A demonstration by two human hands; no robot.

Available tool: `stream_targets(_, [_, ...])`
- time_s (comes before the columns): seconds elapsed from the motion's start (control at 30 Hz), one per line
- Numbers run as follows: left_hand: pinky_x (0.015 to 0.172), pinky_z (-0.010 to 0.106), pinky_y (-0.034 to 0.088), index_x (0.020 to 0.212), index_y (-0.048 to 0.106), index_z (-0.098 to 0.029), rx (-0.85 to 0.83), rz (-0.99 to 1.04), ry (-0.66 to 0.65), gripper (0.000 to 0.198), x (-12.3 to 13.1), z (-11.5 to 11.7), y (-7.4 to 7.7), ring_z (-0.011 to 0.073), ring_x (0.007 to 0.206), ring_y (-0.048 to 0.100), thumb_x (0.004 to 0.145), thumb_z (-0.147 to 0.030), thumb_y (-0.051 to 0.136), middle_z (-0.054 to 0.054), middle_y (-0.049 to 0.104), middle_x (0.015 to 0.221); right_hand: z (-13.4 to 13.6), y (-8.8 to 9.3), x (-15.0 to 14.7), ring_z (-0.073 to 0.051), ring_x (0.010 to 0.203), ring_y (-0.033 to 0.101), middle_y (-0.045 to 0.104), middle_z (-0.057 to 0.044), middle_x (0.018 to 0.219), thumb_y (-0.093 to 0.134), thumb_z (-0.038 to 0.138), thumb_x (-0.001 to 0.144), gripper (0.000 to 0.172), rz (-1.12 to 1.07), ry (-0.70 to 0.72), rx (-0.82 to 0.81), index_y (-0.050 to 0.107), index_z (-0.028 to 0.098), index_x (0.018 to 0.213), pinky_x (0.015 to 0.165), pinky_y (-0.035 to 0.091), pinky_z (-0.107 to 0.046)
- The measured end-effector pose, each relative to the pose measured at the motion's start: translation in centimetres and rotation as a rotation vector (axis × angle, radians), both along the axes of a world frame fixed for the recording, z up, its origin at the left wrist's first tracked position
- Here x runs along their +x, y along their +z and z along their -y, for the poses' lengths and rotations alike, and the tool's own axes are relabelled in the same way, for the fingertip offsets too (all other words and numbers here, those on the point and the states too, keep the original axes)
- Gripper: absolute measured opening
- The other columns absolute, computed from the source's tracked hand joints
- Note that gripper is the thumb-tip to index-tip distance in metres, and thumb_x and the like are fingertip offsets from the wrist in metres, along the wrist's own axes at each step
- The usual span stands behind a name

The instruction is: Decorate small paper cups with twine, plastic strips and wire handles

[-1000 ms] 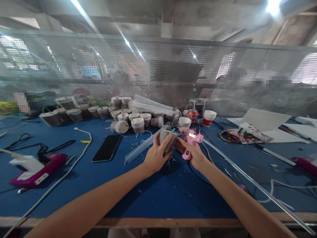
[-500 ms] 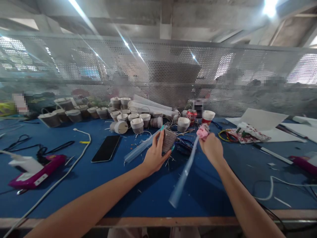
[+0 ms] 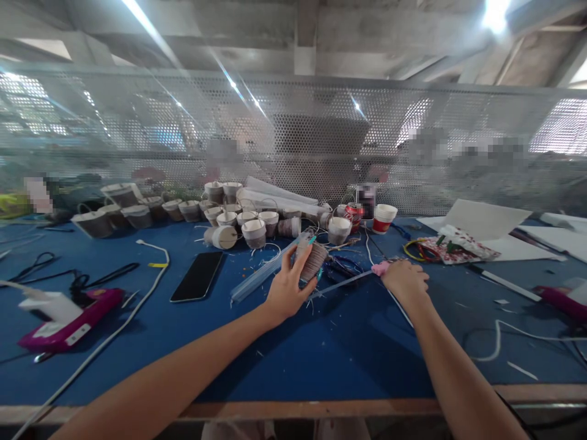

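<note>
My left hand (image 3: 285,288) is closed round a small rope-wrapped cup (image 3: 313,260), held tilted just above the blue table (image 3: 293,348). My right hand (image 3: 405,280) rests low on the table to the right, fingers curled over a pink glue gun (image 3: 380,267) whose clear glue stick (image 3: 342,283) points left toward the cup. Only the gun's pink tip shows past my knuckles.
Several wrapped cups (image 3: 255,230) cluster at the back, with a red can (image 3: 353,214) and a paper cup (image 3: 383,217). A black phone (image 3: 197,275) lies left of centre, a magenta glue gun (image 3: 68,319) far left, white cables (image 3: 498,342) right, and a perforated screen (image 3: 293,140) behind.
My right hand has carried the pink glue gun away from the cup, swung it up and then lowered it onto the table to the right. My left hand kept holding the cup.
</note>
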State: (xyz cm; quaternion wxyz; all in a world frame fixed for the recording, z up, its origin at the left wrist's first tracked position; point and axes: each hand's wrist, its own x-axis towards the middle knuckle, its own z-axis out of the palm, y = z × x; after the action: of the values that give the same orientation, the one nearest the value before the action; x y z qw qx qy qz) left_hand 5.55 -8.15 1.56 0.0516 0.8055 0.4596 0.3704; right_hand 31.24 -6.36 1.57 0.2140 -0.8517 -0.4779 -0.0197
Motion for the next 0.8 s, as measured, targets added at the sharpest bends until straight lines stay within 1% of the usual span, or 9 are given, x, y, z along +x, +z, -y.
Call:
stream_targets(0.03, [0.074,0.036,0.052,0.138,0.017,-0.031,-0.008,0.005,0.001,0.065,0.0,0.0,0.0,0.0230,0.098,0.057,0.081,-0.036,0.048,0.014,0.025,0.138,0.4,0.3,-1.0,-0.046,0.099,0.044,0.048,-0.037,0.105,0.044,0.030,0.078,0.044,0.006,-0.132,0.018,0.055,-0.002,0.107,0.062,0.039,-0.057])
stream_targets(0.13, [0.074,0.037,0.052,0.138,0.016,-0.030,-0.019,0.007,-0.004,0.066,0.0,0.1,0.0,0.0230,0.098,0.057,0.081,-0.036,0.048,0.014,0.025,0.138,1.3,1.2,-4.1,-0.048,0.106,0.037,0.041,-0.039,0.112,0.039,0.016,0.078,0.040,0.192,-0.092,0.080,0.050,-0.008,0.108,0.071,0.035,-0.061])
stream_targets(0.17, [0.074,0.037,0.052,0.138,0.017,-0.030,-0.014,0.007,-0.007,0.065,0.0,0.0,0.0,0.0231,0.098,0.057,0.081,-0.035,0.048,0.014,0.025,0.138,1.5,1.4,-4.9,-0.048,0.107,0.037,0.042,-0.038,0.111,0.040,0.014,0.076,0.039,0.236,-0.036,0.101,0.050,-0.007,0.107,0.075,0.033,-0.061])
stream_targets(0.23, [0.075,0.037,0.052,0.137,0.020,-0.030,0.001,0.013,-0.013,0.064,0.1,0.0,-0.1,0.0233,0.100,0.057,0.080,-0.035,0.049,0.013,0.026,0.137,1.4,1.7,-6.0,-0.042,0.105,0.040,0.045,-0.033,0.106,0.043,0.015,0.076,0.035,0.281,0.187,0.148,0.050,-0.005,0.103,0.083,0.032,-0.055])
stream_targets(0.33, [0.075,0.037,0.052,0.137,0.021,-0.030,0.020,0.018,-0.017,0.064,0.1,0.0,0.0,0.0237,0.101,0.056,0.080,-0.034,0.050,0.013,0.028,0.136,0.8,1.5,-6.5,-0.030,0.096,0.048,0.051,-0.022,0.100,0.045,0.021,0.079,0.026,0.215,0.531,0.080,0.051,0.004,0.097,0.083,0.036,-0.039])
stream_targets(0.4, [0.075,0.038,0.052,0.137,0.021,-0.030,0.020,0.011,-0.018,0.064,0.1,0.1,0.0,0.0241,0.103,0.055,0.080,-0.034,0.050,0.013,0.028,0.136,0.4,1.1,-6.4,-0.027,0.093,0.050,0.052,-0.017,0.098,0.049,0.027,0.078,0.023,0.167,0.617,0.003,0.051,0.010,0.093,0.079,0.038,-0.035])
stream_targets(0.63, [0.079,0.039,0.051,0.136,0.025,-0.031,0.010,0.019,-0.044,0.061,0.1,0.1,0.0,0.0253,0.107,0.053,0.080,-0.031,0.050,0.012,0.026,0.138,-0.1,0.5,-6.1,-0.029,0.095,0.048,0.052,-0.019,0.098,0.062,0.033,0.069,0.037,0.177,0.581,-0.017,0.049,0.007,0.093,0.082,0.036,-0.035])
stream_targets(0.73, [0.086,0.041,0.048,0.135,0.027,-0.031,0.017,0.030,-0.064,0.060,0.1,0.0,-0.1,0.0258,0.115,0.047,0.080,-0.027,0.050,0.011,0.024,0.139,-0.3,0.6,-6.2,-0.030,0.097,0.048,0.051,-0.021,0.102,0.063,0.032,0.068,0.042,0.196,0.543,-0.016,0.049,0.005,0.097,0.084,0.035,-0.036])
stream_targets(0.8, [0.092,0.042,0.044,0.135,0.027,-0.030,0.017,0.021,-0.078,0.061,0.1,-0.1,-0.1,0.0261,0.120,0.041,0.079,-0.024,0.051,0.010,0.024,0.140,-0.6,0.8,-6.4,-0.031,0.099,0.048,0.053,-0.022,0.102,0.061,0.031,0.070,0.041,0.212,0.561,-0.083,0.050,0.004,0.099,0.086,0.035,-0.037])
